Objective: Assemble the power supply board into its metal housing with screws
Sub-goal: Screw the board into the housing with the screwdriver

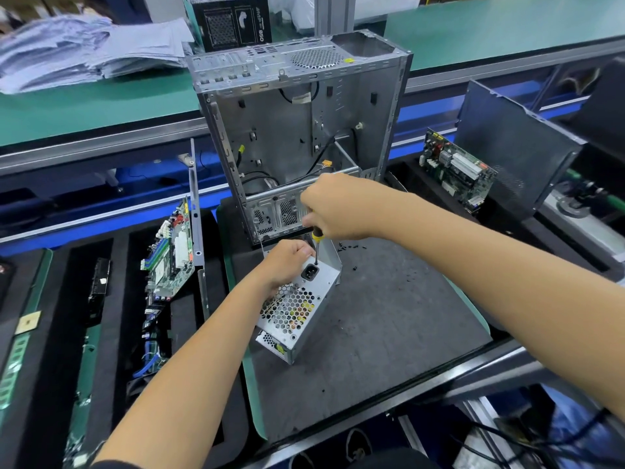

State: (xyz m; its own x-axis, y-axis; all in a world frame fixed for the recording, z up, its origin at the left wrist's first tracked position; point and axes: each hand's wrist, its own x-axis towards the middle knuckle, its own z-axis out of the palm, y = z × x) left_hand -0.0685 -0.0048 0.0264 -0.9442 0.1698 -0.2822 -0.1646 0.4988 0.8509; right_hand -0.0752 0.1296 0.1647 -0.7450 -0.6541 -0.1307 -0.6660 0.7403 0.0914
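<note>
The black box [233,23] behind the computer case bears the number "850" in white.

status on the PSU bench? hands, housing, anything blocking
Right hand grips screwdriver, tip down beside the power socket. Left hand steadies the metal housing. Loose screws on mat nearby, nothing blocking.

Bare forearms, no sleeves, gloveless.

Bright even light, wide-angle edge warp
</note>
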